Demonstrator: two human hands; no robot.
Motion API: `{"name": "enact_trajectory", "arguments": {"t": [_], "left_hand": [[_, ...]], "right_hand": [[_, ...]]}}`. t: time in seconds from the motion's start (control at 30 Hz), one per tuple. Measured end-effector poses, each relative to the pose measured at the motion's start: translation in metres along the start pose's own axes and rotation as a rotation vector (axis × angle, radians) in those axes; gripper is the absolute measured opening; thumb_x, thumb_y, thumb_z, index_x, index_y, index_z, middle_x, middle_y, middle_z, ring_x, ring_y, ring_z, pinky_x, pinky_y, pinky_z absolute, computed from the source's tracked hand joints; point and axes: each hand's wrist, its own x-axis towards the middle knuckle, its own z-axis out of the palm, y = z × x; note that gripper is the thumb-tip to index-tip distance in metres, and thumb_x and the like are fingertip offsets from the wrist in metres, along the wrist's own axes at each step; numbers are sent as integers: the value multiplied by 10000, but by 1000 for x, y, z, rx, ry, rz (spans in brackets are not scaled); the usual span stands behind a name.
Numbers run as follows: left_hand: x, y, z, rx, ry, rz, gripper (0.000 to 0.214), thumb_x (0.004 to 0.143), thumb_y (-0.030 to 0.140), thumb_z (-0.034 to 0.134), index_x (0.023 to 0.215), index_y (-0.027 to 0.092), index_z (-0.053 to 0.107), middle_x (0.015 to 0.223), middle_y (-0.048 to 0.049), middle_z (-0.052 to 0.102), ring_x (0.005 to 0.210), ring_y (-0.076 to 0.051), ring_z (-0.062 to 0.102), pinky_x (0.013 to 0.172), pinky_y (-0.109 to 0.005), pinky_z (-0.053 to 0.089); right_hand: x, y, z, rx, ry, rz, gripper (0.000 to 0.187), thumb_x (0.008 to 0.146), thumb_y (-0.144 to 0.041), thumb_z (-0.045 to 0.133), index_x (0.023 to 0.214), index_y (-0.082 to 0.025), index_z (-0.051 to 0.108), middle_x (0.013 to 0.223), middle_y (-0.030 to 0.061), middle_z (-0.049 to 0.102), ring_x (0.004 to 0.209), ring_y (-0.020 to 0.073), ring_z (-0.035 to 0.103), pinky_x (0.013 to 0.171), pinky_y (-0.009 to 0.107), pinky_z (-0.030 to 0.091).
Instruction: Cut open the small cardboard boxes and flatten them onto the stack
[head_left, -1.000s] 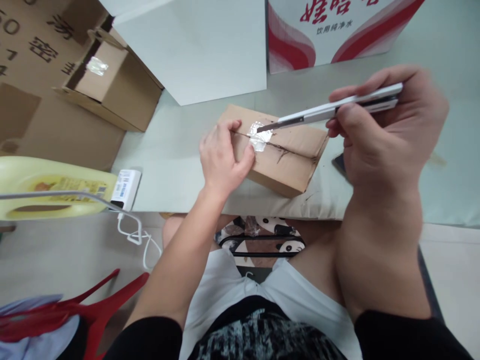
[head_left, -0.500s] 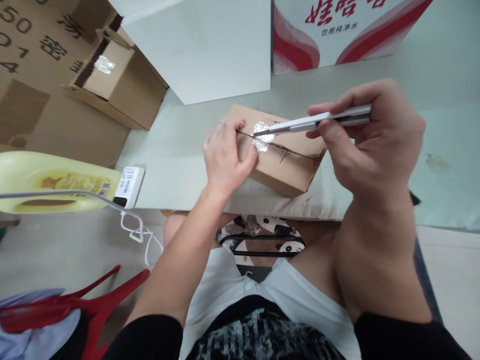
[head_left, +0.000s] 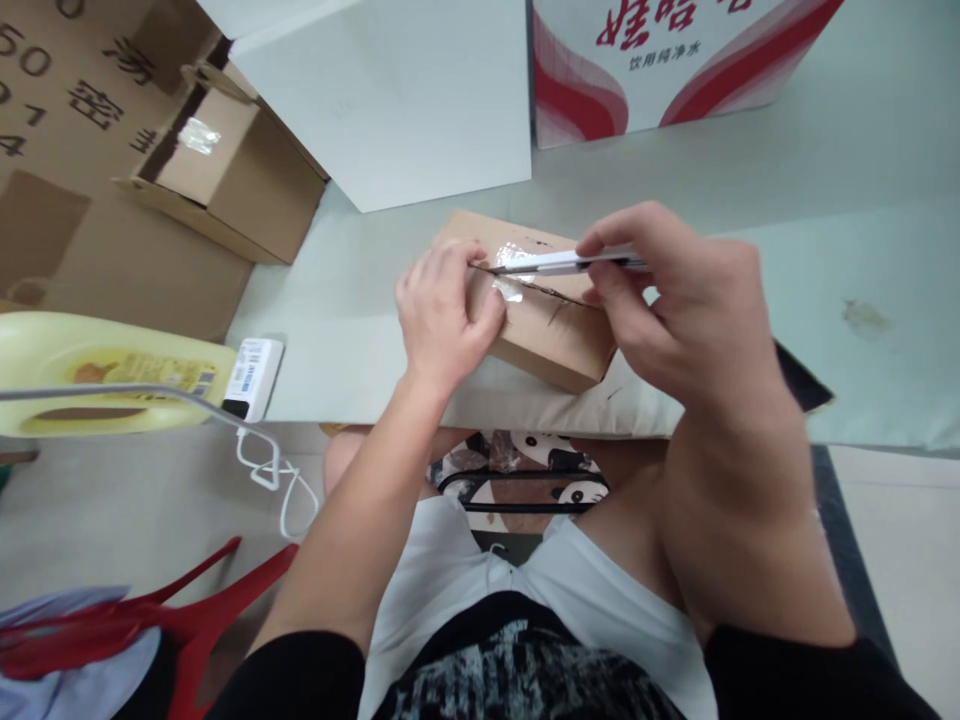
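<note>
Small brown cardboard box (head_left: 547, 335) at near edge of pale table (head_left: 750, 190). Left hand (head_left: 442, 315) clamps its left end; right hand (head_left: 675, 300) grips slim white utility knife (head_left: 555, 263), tip on taped seam (head_left: 517, 288). Best: shallow blade, clear of left hand

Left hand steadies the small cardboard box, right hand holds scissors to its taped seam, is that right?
Not scissors: the head view shows the right hand holding a white utility knife to the taped seam, while the left hand steadies the small cardboard box.
</note>
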Motion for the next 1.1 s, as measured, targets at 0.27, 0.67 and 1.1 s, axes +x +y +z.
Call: {"name": "enact_trajectory", "arguments": {"t": [0.27,0.67,1.1], "left_hand": [[1,-2,1,-7,-20,2,257,901,447,560,1120,322,614,1356,-63,686,1279,-339,611,1096,-560,439],[1,-4,2,-29,-27,-3,269,890,459,561,1124,339,620,1369,-44,679,1308,-338,592,1115,-561,428],[1,-1,2,-32,-18,-14,263,871,430,552,1104,339,631,1338,-43,689,1262,-362,604,1070,-581,423]], "right_hand": [[-2,2,-7,-193,-26,-81,126,916,-250,570,976,-256,682,678,-36,666,594,150,631,622,281,418],[-3,-8,-9,-285,-12,-68,130,869,-201,584,938,-269,671,669,-24,662,608,176,639,608,297,396],[-6,-12,-13,-304,2,-86,143,864,-224,572,928,-254,697,622,-22,628,530,144,559,582,281,369]]}}
